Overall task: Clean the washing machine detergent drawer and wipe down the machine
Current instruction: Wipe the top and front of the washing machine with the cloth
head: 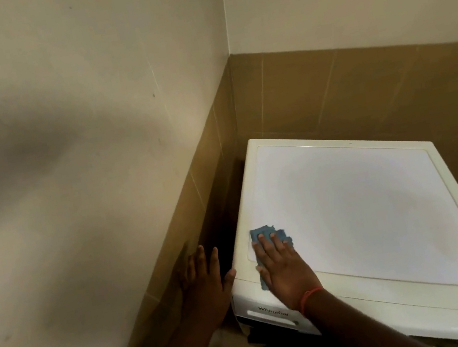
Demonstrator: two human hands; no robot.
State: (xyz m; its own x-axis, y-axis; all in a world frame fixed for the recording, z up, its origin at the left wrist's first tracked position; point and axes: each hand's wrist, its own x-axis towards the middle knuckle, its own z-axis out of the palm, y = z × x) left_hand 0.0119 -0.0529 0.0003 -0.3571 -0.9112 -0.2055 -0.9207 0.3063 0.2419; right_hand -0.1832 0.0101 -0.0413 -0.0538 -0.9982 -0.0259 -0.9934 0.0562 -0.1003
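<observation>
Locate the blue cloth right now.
In the head view, the blue cloth lies flat under the right hand on the near-left corner of the white washing machine top, close to the brown tiled wall.

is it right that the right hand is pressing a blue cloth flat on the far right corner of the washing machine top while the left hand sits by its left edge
Not quite. The head view shows the right hand pressing the blue cloth flat on the near left corner of the washing machine top, not the far right. The left hand is by its left edge, as you say.
</observation>
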